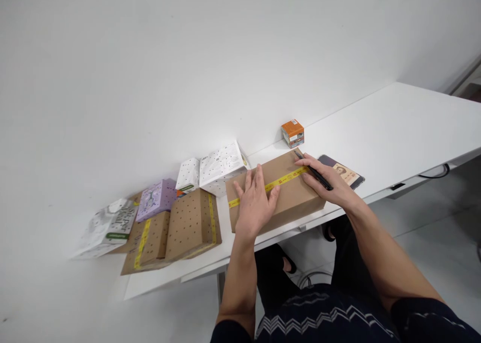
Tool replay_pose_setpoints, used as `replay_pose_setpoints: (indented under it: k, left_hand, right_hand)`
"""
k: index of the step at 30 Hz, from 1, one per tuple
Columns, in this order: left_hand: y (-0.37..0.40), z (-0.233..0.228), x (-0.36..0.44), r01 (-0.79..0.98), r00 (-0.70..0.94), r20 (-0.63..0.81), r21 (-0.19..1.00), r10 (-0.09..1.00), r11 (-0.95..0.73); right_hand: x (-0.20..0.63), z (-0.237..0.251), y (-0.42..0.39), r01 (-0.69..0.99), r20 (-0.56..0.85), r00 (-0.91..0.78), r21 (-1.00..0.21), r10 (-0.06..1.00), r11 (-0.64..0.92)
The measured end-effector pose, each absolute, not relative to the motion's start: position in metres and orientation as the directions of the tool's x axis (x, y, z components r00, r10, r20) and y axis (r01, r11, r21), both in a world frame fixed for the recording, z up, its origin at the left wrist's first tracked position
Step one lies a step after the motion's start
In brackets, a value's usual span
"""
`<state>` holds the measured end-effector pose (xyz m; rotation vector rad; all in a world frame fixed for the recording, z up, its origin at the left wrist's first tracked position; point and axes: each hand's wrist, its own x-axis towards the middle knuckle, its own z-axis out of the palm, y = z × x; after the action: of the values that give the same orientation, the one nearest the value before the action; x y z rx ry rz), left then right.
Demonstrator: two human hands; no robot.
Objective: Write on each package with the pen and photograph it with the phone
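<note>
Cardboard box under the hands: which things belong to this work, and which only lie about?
In use: cardboard box, its yellow tape, black pen in right hand, left hand.

Lying about: orange box, dotted boxes, dark booklet, white table.

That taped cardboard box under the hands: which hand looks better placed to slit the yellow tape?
Probably the right hand: it holds the black cutter, whose tip sits at the far end of the yellow tape. The left hand lies flat on the cardboard box, steadying it.
</note>
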<state>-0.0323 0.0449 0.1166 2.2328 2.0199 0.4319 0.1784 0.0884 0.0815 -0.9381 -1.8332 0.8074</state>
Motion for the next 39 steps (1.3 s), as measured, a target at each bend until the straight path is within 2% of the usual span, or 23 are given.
replay_pose_setpoints:
  k: [15, 24, 27, 29, 31, 33, 35, 37, 39]
  left_hand:
    - [0.045, 0.116, -0.034, 0.97, 0.096, 0.183, 0.205, 0.978, -0.134]
    - [0.044, 0.114, -0.033, 0.957, 0.1, 0.223, 0.246, 0.97, -0.155]
    - [0.039, 0.119, -0.04, 0.931, 0.025, 0.325, 0.337, 0.946, -0.14]
    - [0.032, 0.124, -0.051, 0.903, -0.111, 0.404, 0.422, 0.908, -0.077]
    - [0.024, 0.126, -0.068, 0.864, -0.263, 0.408, 0.502, 0.874, 0.026]
    - [0.018, 0.122, -0.087, 0.799, -0.39, 0.302, 0.58, 0.87, 0.157]
    - [0.014, 0.114, -0.102, 0.694, -0.452, 0.139, 0.675, 0.881, 0.25]
    - [0.011, 0.106, -0.111, 0.579, -0.398, 0.021, 0.781, 0.917, 0.234]
    - [0.009, 0.101, -0.113, 0.491, -0.3, 0.003, 0.858, 0.954, 0.151]
  right_hand:
    - [0.179, 0.079, 0.089, 0.271, 0.412, -0.314, -0.825, 0.855, 0.496]
    - [0.178, 0.076, 0.09, 0.291, 0.449, -0.289, -0.8, 0.846, 0.524]
    - [0.179, 0.078, 0.089, 0.299, 0.463, -0.269, -0.794, 0.845, 0.53]
    - [0.18, 0.08, 0.087, 0.307, 0.461, -0.259, -0.794, 0.848, 0.525]
    - [0.181, 0.082, 0.085, 0.318, 0.455, -0.247, -0.796, 0.855, 0.516]
    - [0.181, 0.083, 0.083, 0.338, 0.443, -0.221, -0.801, 0.869, 0.495]
    - [0.181, 0.083, 0.081, 0.371, 0.417, -0.181, -0.81, 0.891, 0.454]
    - [0.18, 0.083, 0.078, 0.406, 0.378, -0.144, -0.821, 0.915, 0.403]
    - [0.181, 0.085, 0.075, 0.412, 0.36, -0.126, -0.829, 0.924, 0.379]
